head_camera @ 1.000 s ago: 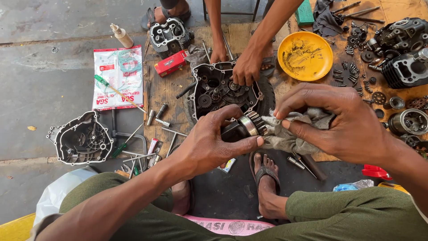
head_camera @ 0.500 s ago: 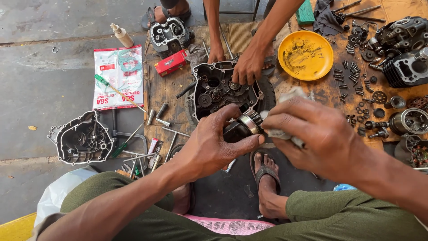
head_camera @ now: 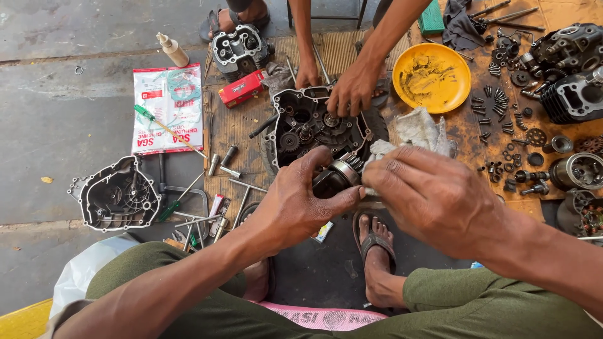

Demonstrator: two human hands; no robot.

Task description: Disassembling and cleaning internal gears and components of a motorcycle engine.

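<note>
My left hand [head_camera: 301,201] grips a dark round engine part with a toothed end [head_camera: 338,176], held above the ground over my knees. My right hand [head_camera: 433,198] presses a dirty grey rag [head_camera: 419,130] against the toothed end of that part. Just beyond, an open engine crankcase [head_camera: 300,130] with gears inside lies on a mat. Another person's two hands [head_camera: 352,88] rest on the far rim and inside of that crankcase.
A yellow bowl [head_camera: 431,76] sits at the back right amid bolts, gears and cylinder parts [head_camera: 568,97]. A crankcase cover [head_camera: 116,194] and screwdrivers [head_camera: 164,127] lie left, by a gasket packet [head_camera: 164,107], a red box [head_camera: 242,88] and a cylinder head [head_camera: 239,50]. My sandalled foot [head_camera: 375,248] is below.
My right hand has slid left with the rag, closing over the toothed end of the part. My left hand keeps its grip. The other person's hands stay on the crankcase.
</note>
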